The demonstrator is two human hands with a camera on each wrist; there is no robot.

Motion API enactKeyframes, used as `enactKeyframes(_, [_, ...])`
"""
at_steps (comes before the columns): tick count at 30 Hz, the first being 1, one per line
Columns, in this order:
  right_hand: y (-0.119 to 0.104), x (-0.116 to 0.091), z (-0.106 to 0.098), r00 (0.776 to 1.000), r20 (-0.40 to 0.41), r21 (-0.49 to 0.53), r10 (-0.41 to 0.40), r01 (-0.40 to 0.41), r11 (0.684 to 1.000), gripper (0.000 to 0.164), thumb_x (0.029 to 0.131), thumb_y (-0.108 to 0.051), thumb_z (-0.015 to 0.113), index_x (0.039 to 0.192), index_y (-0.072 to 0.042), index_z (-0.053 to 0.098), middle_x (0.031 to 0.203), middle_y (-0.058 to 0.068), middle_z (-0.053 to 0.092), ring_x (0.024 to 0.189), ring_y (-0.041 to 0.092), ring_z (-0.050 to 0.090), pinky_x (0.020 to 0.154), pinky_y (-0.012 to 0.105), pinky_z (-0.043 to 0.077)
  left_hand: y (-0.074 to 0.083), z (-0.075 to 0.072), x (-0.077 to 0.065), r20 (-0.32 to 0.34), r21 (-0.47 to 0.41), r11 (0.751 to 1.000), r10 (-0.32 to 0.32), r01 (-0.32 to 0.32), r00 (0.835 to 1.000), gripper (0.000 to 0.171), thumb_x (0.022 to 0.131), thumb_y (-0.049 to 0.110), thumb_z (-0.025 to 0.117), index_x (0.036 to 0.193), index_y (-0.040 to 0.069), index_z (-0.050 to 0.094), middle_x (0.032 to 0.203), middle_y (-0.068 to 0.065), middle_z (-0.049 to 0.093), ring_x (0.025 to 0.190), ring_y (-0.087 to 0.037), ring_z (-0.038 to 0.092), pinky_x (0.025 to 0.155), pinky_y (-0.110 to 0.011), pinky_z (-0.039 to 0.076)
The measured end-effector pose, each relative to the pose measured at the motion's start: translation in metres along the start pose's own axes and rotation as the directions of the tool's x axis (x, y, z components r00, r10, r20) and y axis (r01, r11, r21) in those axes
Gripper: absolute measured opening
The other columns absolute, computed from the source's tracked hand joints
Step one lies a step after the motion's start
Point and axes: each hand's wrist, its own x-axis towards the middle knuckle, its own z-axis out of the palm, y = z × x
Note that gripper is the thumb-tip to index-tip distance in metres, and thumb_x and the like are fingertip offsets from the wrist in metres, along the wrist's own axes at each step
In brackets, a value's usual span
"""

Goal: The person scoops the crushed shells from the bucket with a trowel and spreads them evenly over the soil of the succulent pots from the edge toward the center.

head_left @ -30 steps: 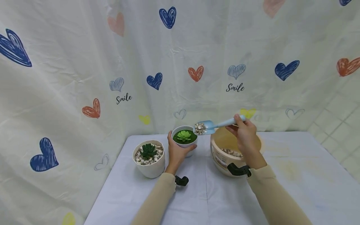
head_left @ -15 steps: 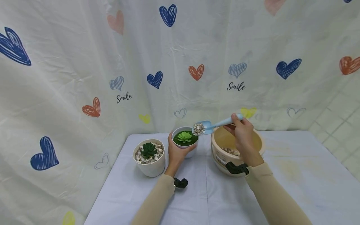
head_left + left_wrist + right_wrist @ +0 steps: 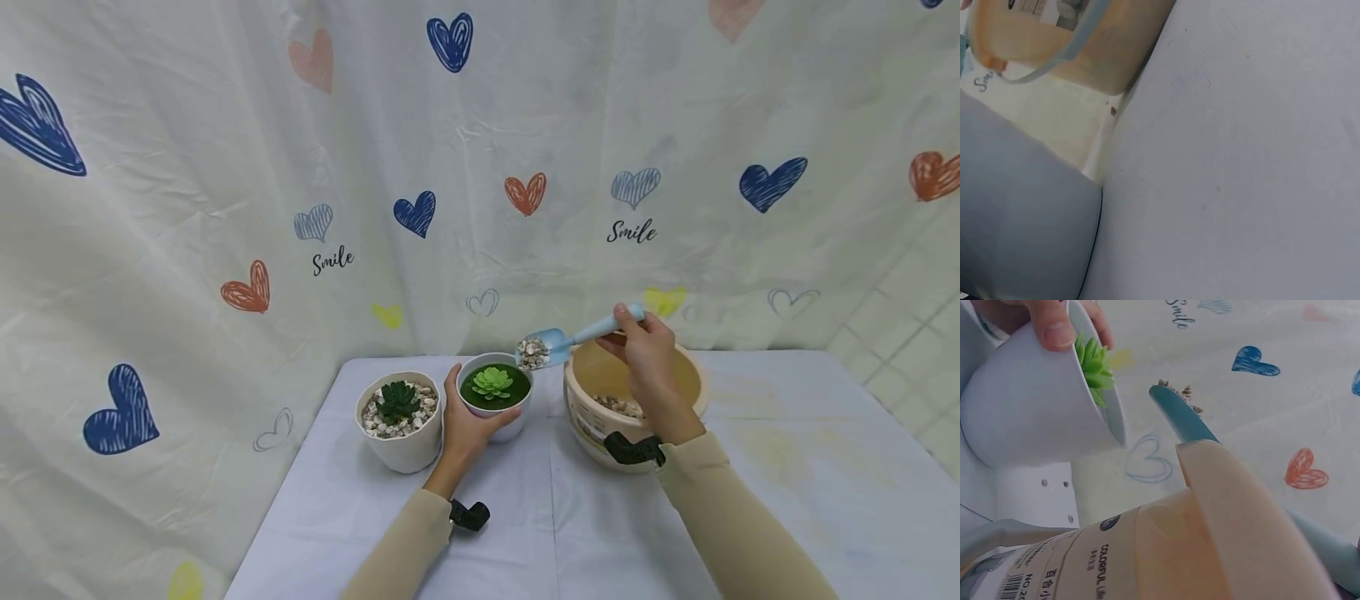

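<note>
My left hand (image 3: 467,427) grips a small white pot (image 3: 512,429), thumb on its near side and fingers by the left rim. Inside, a light green succulent (image 3: 492,382) sits on a dark green surface. My right hand (image 3: 651,362) holds a light blue hand trowel (image 3: 592,332) by its handle, over the cream bucket (image 3: 585,408). Pebbles (image 3: 533,353) are heaped on the trowel's blade, which overlaps the pot's right rim in the head view. In the right wrist view the blade stands apart from the white pot (image 3: 1029,406). The left hand is out of sight in the left wrist view.
Left of the hands stands another white pot (image 3: 405,454), with a dark green succulent (image 3: 397,402) in pebbles. More pebbles (image 3: 618,407) lie inside the bucket. All stand on a white-covered table (image 3: 517,542) before a heart-printed curtain (image 3: 360,125).
My left hand has brought the white pot slightly nearer to me. The right hand has shifted a little left, and the trowel stays loaded, its blade end now slightly lower.
</note>
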Motion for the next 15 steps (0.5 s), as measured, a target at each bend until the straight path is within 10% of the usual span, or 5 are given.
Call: enactKeyframes(15, [0.003,0.001,0.006,0.998,0.043,-0.120,-0.048,0.053,0.991,0.032,0.100,-0.039,0.063,0.105,-0.007,0.058,0.101,0.003,0.059,0.081,0.013,0.070,0.078,0.026,0.061,0.013,-0.004,-0.002,-0.021,0.047,0.997,0.068,-0.067,0.997,0.127,0.059,0.058,0.095,0.160,0.023,0.026,0.157,-0.016,0.039,0.141,-0.030,0.044,0.114,-0.058,0.038])
